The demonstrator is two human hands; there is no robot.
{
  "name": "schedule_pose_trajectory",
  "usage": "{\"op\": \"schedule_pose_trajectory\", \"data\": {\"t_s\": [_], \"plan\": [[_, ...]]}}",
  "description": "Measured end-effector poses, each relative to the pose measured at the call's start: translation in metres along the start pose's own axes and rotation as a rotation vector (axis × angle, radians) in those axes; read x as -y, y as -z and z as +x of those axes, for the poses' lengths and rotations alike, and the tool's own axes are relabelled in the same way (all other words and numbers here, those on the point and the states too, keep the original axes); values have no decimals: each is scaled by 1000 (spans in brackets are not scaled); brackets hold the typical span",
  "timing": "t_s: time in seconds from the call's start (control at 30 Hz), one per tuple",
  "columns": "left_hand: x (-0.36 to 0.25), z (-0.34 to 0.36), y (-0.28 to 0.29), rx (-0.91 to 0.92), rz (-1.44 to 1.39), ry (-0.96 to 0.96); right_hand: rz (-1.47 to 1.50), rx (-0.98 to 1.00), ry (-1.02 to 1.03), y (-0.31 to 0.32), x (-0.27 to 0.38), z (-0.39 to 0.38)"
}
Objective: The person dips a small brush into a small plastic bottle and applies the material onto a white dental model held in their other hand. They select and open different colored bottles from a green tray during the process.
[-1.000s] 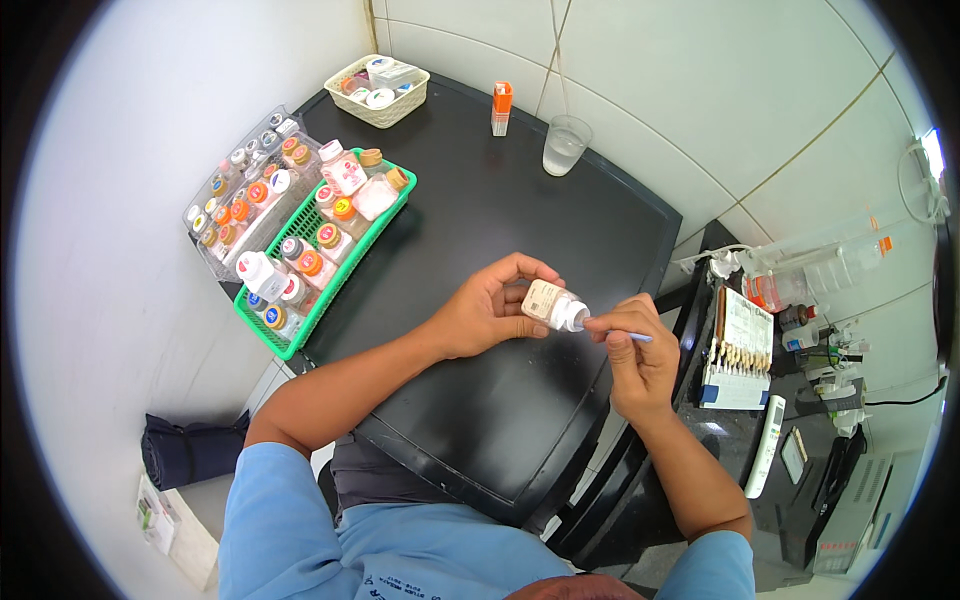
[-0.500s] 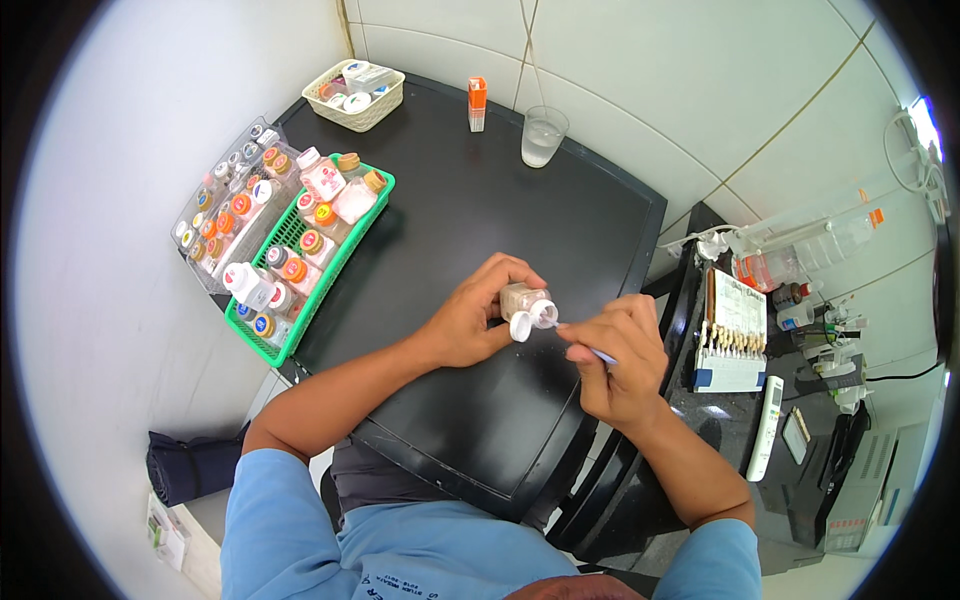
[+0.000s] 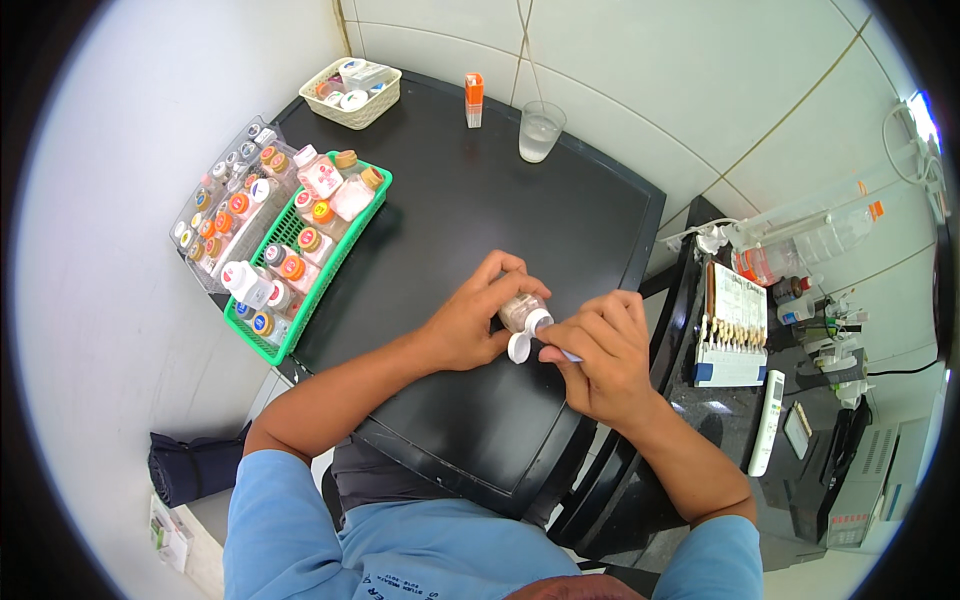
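My left hand [image 3: 478,312] is wrapped round a small clear bottle [image 3: 519,311] with pale contents, held tilted above the black table. Its white flip cap [image 3: 519,347] hangs open, and the mouth points toward my right hand. In my right hand [image 3: 603,355] I pinch a thin tool with a pale blue-violet handle [image 3: 571,356]. The tool's tip is at the bottle's mouth; my fingers partly hide it, so I cannot tell how far inside it reaches.
A green basket [image 3: 337,275] of small bottles and a clear rack [image 3: 183,215] of jars stand left. Farther back are a cream basket [image 3: 350,112], an orange-and-white box [image 3: 474,101] and a plastic cup [image 3: 540,132]. A tooth shade guide [image 3: 731,345] and a remote control [image 3: 766,423] lie on the right counter.
My right hand has moved left, closer to the bottle, bringing the tool's tip to its mouth. The bottle is tilted a little differently, with its cap slightly lower.
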State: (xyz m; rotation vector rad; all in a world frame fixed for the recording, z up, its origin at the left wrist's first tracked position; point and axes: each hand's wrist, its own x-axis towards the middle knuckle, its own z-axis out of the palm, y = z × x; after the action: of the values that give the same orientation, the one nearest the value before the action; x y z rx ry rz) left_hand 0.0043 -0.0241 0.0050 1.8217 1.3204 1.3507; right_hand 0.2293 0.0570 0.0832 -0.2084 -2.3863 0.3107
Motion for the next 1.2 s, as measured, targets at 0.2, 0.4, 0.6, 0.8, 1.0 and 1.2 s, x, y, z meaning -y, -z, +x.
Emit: {"op": "schedule_pose_trajectory", "data": {"t_s": [0.2, 0.4, 0.6, 0.8, 1.0, 1.2], "plan": [[13, -3, -6, -55, 35, -49, 84, -30, -22, -2, 1, 0], [4, -4, -6, 34, -120, 174, 82, 3, 33, -3, 5, 0], [-1, -5, 1, 48, -12, -64, 129, -60, 35, 1, 9, 1], [1, -6, -1, -7, 15, -121, 69, -65, 45, 1, 8, -1], [1, -3, 0, -54, 17, -137, 19, -82, 63, 3, 14, 2], [1, -4, -5, -16, -65, 2, 82, -26, 16, 2, 15, 0]]}}
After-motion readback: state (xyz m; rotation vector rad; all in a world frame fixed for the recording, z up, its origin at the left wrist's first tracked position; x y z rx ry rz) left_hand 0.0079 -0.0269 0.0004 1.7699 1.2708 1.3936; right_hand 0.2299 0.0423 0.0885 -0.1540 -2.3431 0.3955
